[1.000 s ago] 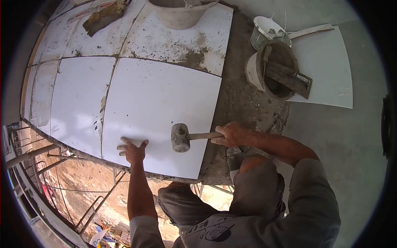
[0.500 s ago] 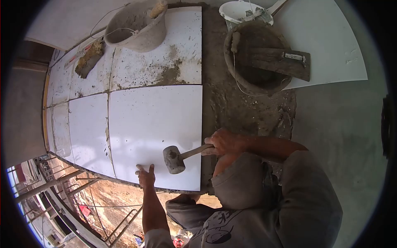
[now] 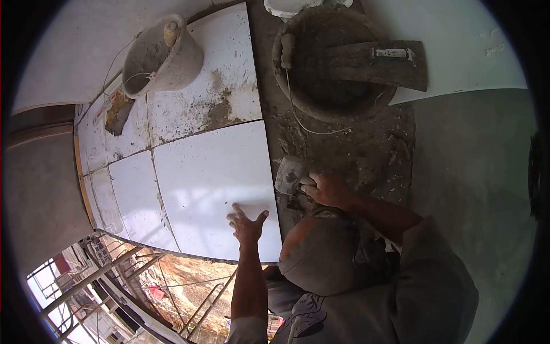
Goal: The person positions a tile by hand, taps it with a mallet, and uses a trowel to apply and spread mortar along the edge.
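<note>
White tile (image 3: 209, 178) left of frame centre, beside neighbouring tiles (image 3: 137, 189) already down at left; mortar strip (image 3: 361, 152) right of centre yet untiled, coverage only partial, we judge; our left hand (image 3: 246, 226) spread on tile, our right hand (image 3: 329, 190) gripping mallet (image 3: 290, 174) near tile edge

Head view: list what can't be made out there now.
In the head view:
Mallet: handle mostly hidden by the right hand.
Left hand: palm hidden by its own back.
White bucket: cut off by the top edge.
Tub: floor partly covered by the trowel.
Red thing below: too small to name.
</note>
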{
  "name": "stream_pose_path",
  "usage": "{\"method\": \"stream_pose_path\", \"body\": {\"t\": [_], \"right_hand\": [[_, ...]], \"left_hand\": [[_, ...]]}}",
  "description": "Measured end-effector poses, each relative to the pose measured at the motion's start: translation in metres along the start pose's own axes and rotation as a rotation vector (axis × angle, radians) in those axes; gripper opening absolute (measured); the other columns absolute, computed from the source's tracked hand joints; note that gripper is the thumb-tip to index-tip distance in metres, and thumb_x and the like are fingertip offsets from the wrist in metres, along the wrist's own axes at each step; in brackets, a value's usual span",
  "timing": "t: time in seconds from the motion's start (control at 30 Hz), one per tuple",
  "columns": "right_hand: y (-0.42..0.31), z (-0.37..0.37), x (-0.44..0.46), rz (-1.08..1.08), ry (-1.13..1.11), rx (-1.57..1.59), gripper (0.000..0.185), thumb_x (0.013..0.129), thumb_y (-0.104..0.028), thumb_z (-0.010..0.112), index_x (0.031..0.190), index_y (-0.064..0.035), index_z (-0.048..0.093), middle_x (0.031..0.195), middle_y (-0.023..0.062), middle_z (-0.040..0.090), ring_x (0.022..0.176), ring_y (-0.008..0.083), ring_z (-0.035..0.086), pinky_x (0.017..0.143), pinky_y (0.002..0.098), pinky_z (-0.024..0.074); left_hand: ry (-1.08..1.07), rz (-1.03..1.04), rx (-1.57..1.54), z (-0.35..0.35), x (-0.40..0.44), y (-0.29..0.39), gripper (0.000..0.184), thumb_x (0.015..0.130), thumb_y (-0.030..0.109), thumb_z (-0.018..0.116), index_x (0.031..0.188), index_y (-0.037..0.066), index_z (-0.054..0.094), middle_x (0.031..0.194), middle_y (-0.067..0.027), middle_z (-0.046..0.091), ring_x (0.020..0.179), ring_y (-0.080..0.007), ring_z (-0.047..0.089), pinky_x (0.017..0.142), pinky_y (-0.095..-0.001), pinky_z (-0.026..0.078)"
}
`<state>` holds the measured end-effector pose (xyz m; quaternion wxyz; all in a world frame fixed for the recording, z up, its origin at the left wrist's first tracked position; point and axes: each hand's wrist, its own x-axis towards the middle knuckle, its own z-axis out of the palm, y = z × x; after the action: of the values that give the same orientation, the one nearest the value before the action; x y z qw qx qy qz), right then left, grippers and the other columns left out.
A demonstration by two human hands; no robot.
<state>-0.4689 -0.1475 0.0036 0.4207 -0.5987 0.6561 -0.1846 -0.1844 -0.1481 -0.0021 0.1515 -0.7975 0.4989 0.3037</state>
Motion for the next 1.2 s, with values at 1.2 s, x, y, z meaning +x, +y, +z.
{"method": "stream_pose_path", "body": {"t": [1.2], "right_hand": [[0.041, -0.07, 0.05, -0.125, 0.054, -0.655, 0.05, 0.08, -0.015, 0.06, 0.126, -0.0032, 0.046, 0.139, 0.0173, 0.038, 0.127, 0.0357, 0.037, 0.105, 0.0501, 0.0297]], "left_hand": [[0.14, 0.01, 0.023, 0.02, -0.033, 0.034, 0.116, 0.062, 0.042, 0.082, 0.149, 0.016, 0.011, 0.149, -0.0303, 0.009, 0.135, -0.0515, 0.014, 0.102, -0.0688, 0.017]]}}
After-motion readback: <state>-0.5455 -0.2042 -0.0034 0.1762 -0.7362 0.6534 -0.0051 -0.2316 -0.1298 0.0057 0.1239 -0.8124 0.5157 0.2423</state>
